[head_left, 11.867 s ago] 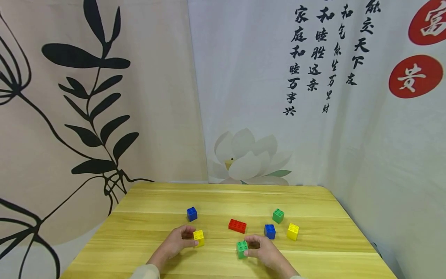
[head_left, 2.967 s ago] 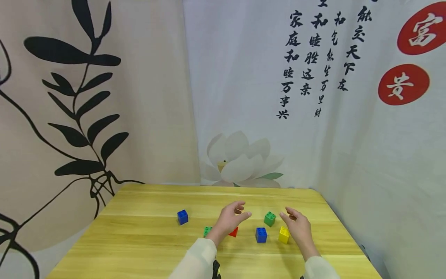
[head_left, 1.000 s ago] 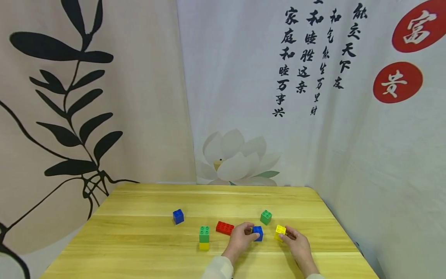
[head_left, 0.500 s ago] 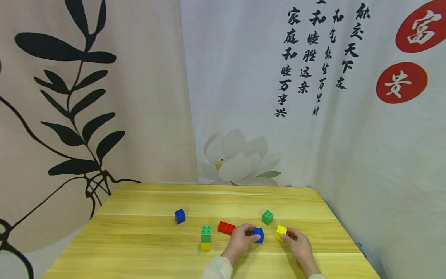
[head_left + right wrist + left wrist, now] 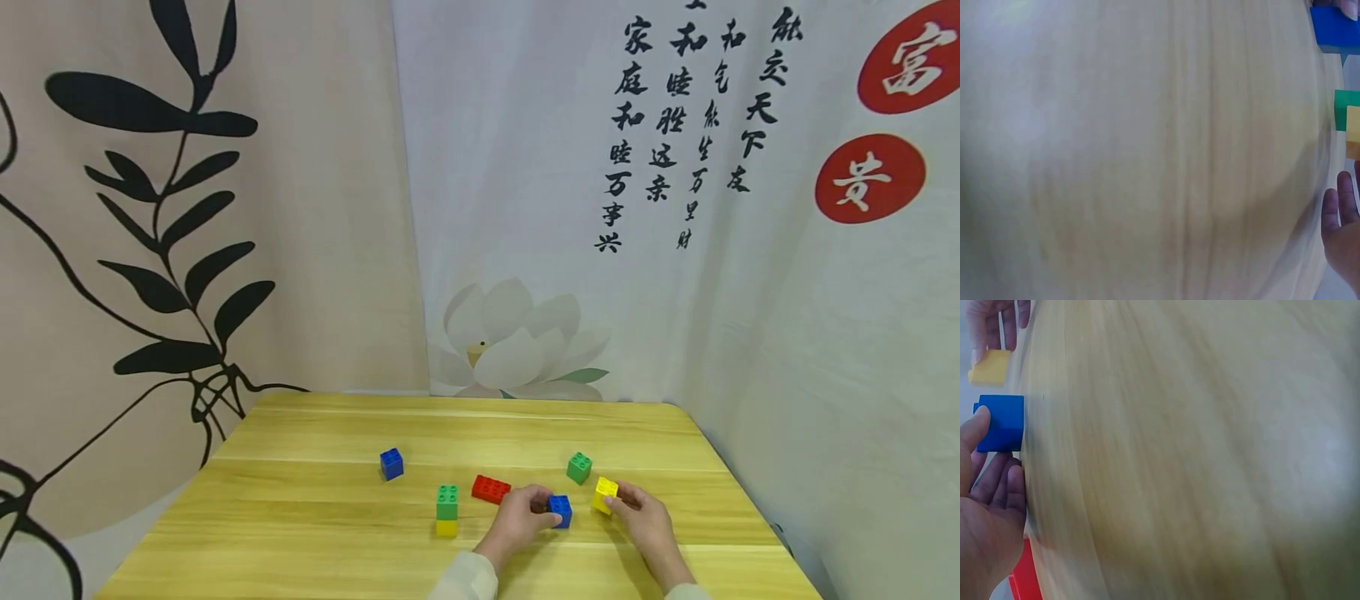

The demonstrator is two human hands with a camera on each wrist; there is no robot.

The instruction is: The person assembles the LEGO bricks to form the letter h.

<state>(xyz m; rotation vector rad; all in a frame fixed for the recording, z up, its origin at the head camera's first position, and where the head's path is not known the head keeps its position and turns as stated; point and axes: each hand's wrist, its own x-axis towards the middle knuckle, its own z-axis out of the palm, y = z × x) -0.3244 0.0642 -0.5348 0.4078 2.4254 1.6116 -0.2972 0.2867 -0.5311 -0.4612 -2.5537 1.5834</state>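
My left hand (image 5: 517,523) pinches a blue toy building block (image 5: 560,512) between thumb and fingers; in the left wrist view the thumb presses this blue block (image 5: 1002,424) on one face. To its right, my right hand (image 5: 647,523) holds a yellow block (image 5: 604,495) by its right side, studs facing up. The right wrist view catches only part of that yellow block (image 5: 1353,131) and my right hand (image 5: 1342,231) at the frame's edge. A red block (image 5: 491,489), longer than the others, lies just beyond my left hand. Behind the yellow block sits a green block (image 5: 579,468).
Left of my left hand stands a stack: a green block (image 5: 447,502) on top of a yellow block (image 5: 446,528). Another blue block (image 5: 392,464) lies farther back on the left. The wooden table (image 5: 300,517) ends at a printed curtain (image 5: 337,208).
Earlier my hands held a yellow and a green block, now stacked at left. Both hands then moved right to the blue and yellow blocks. Lately blue shifted slightly nearer me, yellow slightly up and left.
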